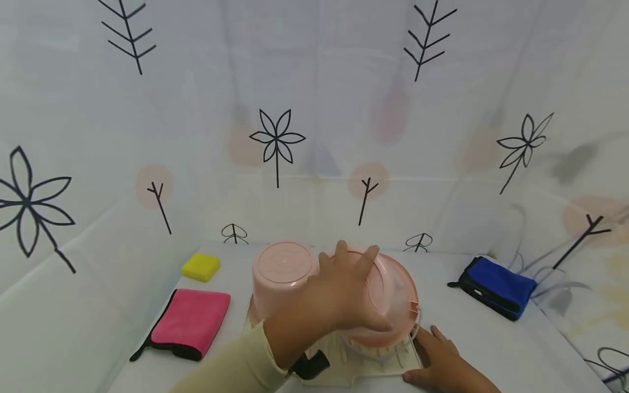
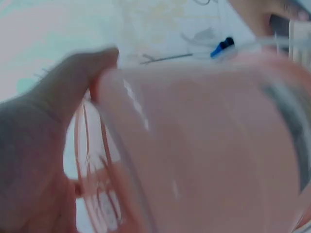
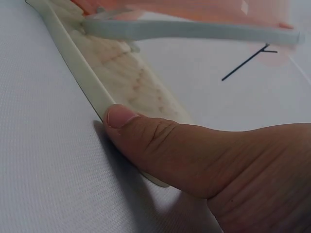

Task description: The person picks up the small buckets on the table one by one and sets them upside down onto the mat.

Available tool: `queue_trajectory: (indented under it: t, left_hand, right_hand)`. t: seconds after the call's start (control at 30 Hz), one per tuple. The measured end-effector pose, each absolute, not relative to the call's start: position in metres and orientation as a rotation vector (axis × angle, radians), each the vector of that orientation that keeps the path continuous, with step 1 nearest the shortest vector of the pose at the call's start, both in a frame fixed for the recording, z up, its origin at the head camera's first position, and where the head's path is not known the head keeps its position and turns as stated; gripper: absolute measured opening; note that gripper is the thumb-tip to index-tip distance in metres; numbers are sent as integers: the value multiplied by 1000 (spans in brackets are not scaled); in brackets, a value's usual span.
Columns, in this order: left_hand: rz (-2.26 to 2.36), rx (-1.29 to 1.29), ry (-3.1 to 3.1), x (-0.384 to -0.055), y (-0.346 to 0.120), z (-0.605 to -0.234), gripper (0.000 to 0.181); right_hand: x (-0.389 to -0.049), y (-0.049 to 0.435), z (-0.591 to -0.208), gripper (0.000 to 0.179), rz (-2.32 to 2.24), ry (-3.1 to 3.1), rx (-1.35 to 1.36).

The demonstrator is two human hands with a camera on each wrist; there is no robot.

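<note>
My left hand (image 1: 339, 297) grips a pink plastic bucket (image 1: 404, 284) by its upturned base, fingers spread across it and thumb at its side. In the left wrist view, thumb and fingers reach round the base of the bucket (image 2: 194, 145). A second pink bucket (image 1: 285, 263) stands upside down just to its left. Beneath both lies a cream plastic rack (image 1: 371, 368), partly hidden by the buckets and my arm. My right hand (image 1: 442, 360) holds the rack's right edge, its thumb (image 3: 131, 124) on the rim. The bucket's pale handle (image 3: 204, 30) passes above the rack there.
A yellow sponge (image 1: 200, 266) and a folded pink cloth (image 1: 191, 322) lie on the left of the white table. At the right lies a folded blue cloth (image 1: 498, 286) with black edging. A patterned white sheet (image 1: 314, 213) rises behind the table and at both sides.
</note>
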State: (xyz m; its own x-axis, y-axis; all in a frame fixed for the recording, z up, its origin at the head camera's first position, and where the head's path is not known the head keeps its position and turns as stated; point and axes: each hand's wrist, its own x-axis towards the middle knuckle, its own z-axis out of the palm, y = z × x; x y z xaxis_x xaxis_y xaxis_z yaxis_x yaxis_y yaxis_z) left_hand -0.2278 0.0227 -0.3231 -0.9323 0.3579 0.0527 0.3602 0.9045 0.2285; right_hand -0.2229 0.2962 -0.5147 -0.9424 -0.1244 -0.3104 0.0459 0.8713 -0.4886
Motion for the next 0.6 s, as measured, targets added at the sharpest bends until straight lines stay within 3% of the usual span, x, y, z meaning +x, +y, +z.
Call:
queue_trajectory:
  t: [0.27,0.6]
  left_hand:
    - [-255,-387,-2994,-221,62,-362,136]
    - [-259,-300,-2937,-224,85,-375,133]
  right_hand:
    - [-218,295,-512,119,-757,2727,-118]
    - [-223,295,-515,115,-697,2741,-82]
